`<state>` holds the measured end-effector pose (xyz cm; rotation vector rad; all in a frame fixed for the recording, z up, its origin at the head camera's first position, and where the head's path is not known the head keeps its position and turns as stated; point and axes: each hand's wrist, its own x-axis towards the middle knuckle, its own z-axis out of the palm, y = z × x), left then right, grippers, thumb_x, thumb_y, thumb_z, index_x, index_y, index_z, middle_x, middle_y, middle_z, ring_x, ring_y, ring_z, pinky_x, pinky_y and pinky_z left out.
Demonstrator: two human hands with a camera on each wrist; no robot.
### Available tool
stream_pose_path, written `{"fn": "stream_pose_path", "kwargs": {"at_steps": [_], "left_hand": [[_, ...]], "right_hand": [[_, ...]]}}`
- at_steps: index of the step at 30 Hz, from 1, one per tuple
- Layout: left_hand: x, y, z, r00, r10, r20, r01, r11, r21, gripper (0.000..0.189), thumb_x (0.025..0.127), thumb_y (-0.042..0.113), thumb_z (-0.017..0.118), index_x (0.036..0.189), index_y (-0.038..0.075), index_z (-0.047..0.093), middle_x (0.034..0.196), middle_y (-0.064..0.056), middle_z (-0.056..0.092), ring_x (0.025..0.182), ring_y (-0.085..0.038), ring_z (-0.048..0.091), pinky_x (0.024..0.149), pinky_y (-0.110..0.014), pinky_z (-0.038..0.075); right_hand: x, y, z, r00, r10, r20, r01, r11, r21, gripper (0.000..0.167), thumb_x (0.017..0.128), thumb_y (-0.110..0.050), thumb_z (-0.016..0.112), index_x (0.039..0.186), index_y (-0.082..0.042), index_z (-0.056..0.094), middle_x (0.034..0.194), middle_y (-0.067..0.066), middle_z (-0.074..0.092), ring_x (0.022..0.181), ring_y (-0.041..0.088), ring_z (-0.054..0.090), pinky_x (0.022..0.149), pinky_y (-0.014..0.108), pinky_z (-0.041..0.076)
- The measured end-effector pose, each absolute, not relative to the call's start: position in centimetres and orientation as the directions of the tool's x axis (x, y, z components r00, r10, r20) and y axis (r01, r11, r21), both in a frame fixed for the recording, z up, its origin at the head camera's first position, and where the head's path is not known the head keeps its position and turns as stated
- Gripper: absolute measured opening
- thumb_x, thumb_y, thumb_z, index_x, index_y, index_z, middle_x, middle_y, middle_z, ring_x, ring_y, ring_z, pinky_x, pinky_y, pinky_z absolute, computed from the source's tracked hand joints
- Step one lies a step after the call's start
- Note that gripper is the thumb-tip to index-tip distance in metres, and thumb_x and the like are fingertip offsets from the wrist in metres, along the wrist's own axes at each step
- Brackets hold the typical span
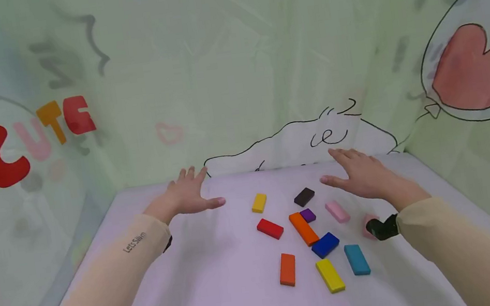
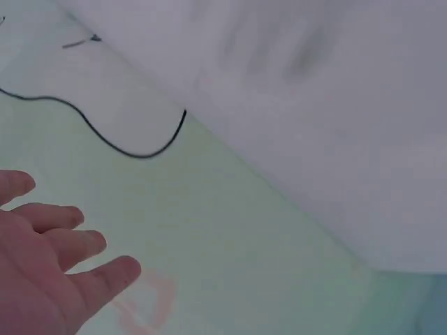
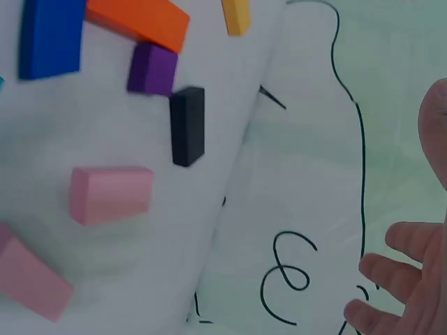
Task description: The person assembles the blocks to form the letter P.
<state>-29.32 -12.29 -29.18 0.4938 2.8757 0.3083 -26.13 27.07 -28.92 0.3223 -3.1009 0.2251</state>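
Both hands hover above the table with nothing in them. My left hand (image 1: 188, 193), fingers spread, is over the far left part, left of the small golden-yellow block (image 1: 259, 203). Over the far right part is my right hand (image 1: 361, 174), its fingers extended; the black block (image 1: 304, 197) and a pink block (image 1: 337, 211) lie nearest to it. A second pink block (image 1: 369, 227) is partly hidden by the dark strap at the right wrist. Between the arms lie a red block (image 1: 270, 228), an orange block (image 1: 304, 229), a purple block (image 1: 307, 215) and a blue block (image 1: 326, 245).
Closer to me on the pale table (image 1: 228, 301) are a red-orange block (image 1: 287, 270), a yellow block (image 1: 330, 275) and a teal block (image 1: 357, 259). A printed curtain (image 1: 233, 71) hangs behind the table and along both sides.
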Motion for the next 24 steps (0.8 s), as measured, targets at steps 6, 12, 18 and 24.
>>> {"fn": "stream_pose_path", "kwargs": {"at_steps": [6,12,18,24], "left_hand": [[-28.0,-8.7,-33.1,-0.851,0.49,-0.188,0.399,0.836,0.376,0.099,0.092,0.055,0.068,0.165,0.012,0.017,0.171,-0.017,0.019,0.159,-0.038,0.015,0.126,-0.059,0.023],[-25.6,-5.1,-36.2,-0.764,0.601,-0.235,0.481,0.773,0.413,0.094,0.089,0.051,0.075,0.163,0.017,0.027,0.169,-0.005,0.03,0.158,-0.026,0.025,0.127,-0.049,0.029],[-23.2,-2.6,-37.6,-0.702,0.658,-0.273,0.553,0.745,0.374,0.091,0.085,0.045,0.081,0.16,0.019,0.037,0.162,0.001,0.042,0.151,-0.02,0.037,0.123,-0.04,0.038],[-22.4,-1.3,-38.6,-0.686,0.685,-0.247,0.626,0.728,0.28,0.084,0.082,0.044,0.085,0.151,0.013,0.05,0.148,-0.002,0.055,0.137,-0.017,0.049,0.113,-0.027,0.047]], "right_hand": [[-24.3,26.3,-31.4,-0.954,-0.299,0.023,-0.295,0.921,-0.255,0.088,0.097,-0.054,0.062,0.156,0.004,0.033,0.157,0.033,0.038,0.143,0.054,0.034,0.114,0.072,0.032],[-21.3,25.0,-34.3,-0.942,-0.334,-0.041,-0.303,0.895,-0.328,0.078,0.093,-0.049,0.07,0.152,-0.004,0.045,0.151,0.028,0.049,0.14,0.05,0.043,0.106,0.068,0.045],[-18.6,24.8,-37.0,-0.91,-0.409,-0.07,-0.362,0.864,-0.349,0.064,0.087,-0.044,0.077,0.139,-0.01,0.063,0.135,0.013,0.066,0.127,0.039,0.058,0.101,0.058,0.053],[-17.2,25.1,-38.9,-0.901,-0.395,-0.18,-0.317,0.882,-0.347,0.061,0.075,-0.049,0.086,0.125,-0.017,0.072,0.118,0.001,0.067,0.11,0.022,0.059,0.094,0.046,0.06]]}}
